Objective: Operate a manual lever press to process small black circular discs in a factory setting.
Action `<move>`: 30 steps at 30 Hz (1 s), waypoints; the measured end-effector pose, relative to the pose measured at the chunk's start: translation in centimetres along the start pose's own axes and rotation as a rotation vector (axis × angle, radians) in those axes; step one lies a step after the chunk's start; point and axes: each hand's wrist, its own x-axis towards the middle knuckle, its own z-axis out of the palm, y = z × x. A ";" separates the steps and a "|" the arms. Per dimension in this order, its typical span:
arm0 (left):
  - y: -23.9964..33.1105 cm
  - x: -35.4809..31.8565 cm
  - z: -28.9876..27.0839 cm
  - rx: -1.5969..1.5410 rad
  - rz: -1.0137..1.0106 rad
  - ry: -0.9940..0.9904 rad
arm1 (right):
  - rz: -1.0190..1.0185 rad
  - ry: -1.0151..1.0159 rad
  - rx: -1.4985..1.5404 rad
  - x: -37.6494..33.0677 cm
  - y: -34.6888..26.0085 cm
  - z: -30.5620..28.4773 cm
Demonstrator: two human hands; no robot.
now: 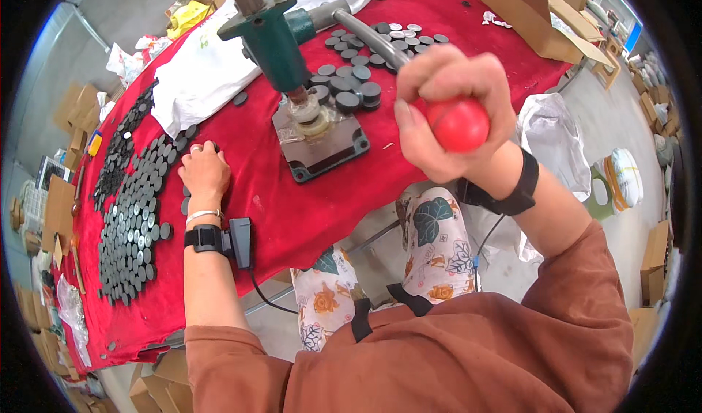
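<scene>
My right hand (457,106) is closed round the red ball knob (461,125) at the end of a steel lever (369,36). The lever runs to a green hand press (276,47), whose ram reaches down to a pale round die (311,120) on a dark square base plate (322,150). Left of the press, my left hand (205,170) rests on the red cloth with its fingers curled down beside dark grey round caps (139,201). Its fingertips are hidden, so what they hold does not show. More round caps (347,84) lie behind the press, some stacked.
A white cloth bag (197,77) lies on the red tablecloth (256,216) at the back left. Smaller black pieces (121,146) spread along the far left. An open cardboard box (523,18) stands at the back right; a white sack (552,135) hangs beside the table's right edge.
</scene>
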 end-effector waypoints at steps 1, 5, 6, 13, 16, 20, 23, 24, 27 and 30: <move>-0.2 0.3 0.2 0.020 0.053 0.017 | -0.046 -0.037 -0.006 0.8 -0.1 -0.2; 0.6 0.3 -0.6 -0.173 0.142 0.023 | -0.065 0.121 -0.357 5.7 -0.1 0.6; 1.1 0.1 -1.1 -0.343 0.141 0.081 | -0.072 0.049 -0.454 7.0 -0.4 0.2; 7.9 -3.0 -4.5 -1.333 0.249 -0.039 | 0.177 0.029 -0.192 13.0 2.7 1.0; 9.5 -2.5 -5.3 -1.319 0.225 -0.075 | 0.235 0.117 -0.249 13.9 2.5 1.9; 10.3 -1.7 -4.9 -1.387 0.215 -0.150 | -0.089 0.113 -0.132 14.0 4.1 1.4; 10.5 -1.9 -4.1 -1.599 0.222 -0.117 | 0.016 -0.151 -0.270 13.0 1.8 -1.2; 10.6 -2.1 -3.9 -1.569 0.204 -0.087 | -0.140 0.002 -0.322 12.3 2.3 -0.3; 10.4 -2.3 -3.6 -1.509 0.166 -0.030 | -0.603 0.469 -0.461 9.4 2.7 2.5; 10.2 -2.2 -3.8 -1.450 0.176 -0.020 | -0.197 0.208 -0.247 4.6 0.4 1.3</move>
